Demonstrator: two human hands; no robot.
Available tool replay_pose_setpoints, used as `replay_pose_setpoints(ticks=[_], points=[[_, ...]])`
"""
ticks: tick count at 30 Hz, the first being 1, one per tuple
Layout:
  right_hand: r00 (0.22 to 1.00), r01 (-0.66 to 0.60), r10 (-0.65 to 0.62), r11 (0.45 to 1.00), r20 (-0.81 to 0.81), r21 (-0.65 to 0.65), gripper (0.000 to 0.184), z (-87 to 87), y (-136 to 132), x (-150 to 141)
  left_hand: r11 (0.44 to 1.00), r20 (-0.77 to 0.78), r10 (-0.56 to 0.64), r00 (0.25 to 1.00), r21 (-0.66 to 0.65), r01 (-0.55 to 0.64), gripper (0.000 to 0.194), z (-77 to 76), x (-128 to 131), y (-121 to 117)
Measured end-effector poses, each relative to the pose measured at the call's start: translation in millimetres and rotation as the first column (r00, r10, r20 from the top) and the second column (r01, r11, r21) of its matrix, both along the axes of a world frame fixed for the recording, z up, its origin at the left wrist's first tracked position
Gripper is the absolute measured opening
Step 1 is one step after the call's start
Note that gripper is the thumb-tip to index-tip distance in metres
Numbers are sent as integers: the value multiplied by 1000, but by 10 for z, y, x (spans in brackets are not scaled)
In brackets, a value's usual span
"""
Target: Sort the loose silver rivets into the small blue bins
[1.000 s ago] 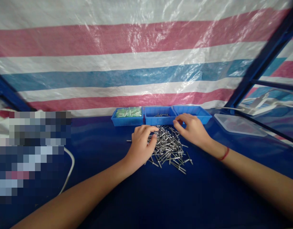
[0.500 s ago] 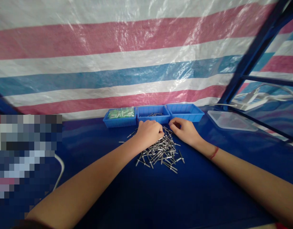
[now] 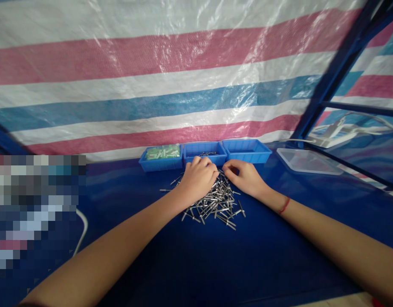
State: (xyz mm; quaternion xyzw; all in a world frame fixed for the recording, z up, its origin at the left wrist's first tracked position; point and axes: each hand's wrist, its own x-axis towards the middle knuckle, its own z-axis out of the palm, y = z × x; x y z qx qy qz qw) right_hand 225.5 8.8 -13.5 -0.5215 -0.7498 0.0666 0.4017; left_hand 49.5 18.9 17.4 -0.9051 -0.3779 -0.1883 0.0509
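Note:
A loose pile of metal pop rivets [image 3: 217, 202] lies on the blue table, at the middle of the head view. My left hand [image 3: 199, 177] is over the pile's far left part, its fingers curled downward; whatever they hold is hidden beneath them. On the far right side of the pile, my right hand [image 3: 243, 175] has thumb and fingers bent together in a pinch, and I cannot make out what is between the tips. Right behind both hands stands the middle blue bin [image 3: 204, 150], with a few rivets in it.
The left blue bin [image 3: 161, 163] contains green-and-white packets. The right blue bin [image 3: 247, 157] stands beside the middle one. A translucent lid [image 3: 308, 161] lies at right, near a power strip [image 3: 335, 133]. Behind hangs a striped sheet [image 3: 171, 100]; a white cable [image 3: 84, 226] curves at left.
My left hand's fingers have lifted and spread slightly at the knuckles, near the middle bin. My right hand has shifted slightly left, closer to the left hand. The view has moved a little.

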Motion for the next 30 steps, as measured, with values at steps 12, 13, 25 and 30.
replay_pose_setpoints(ticks=[12,13,25,30], points=[[977,-214,214,976,-14,44,12,120,-134,-285,955,646,98,757,-274,110,16,-95,-419,-167],[973,-227,228,973,-35,27,11,140,-135,-332,957,655,101,749,-270,107,15,-124,-434,-154],[818,-347,257,934,-515,-87,22,54,-155,-682,952,727,108,678,-273,141,10,-298,-465,-123],[820,-340,250,936,-515,-87,19,100,-221,-609,954,704,67,707,-253,161,18,-284,-469,-170]])
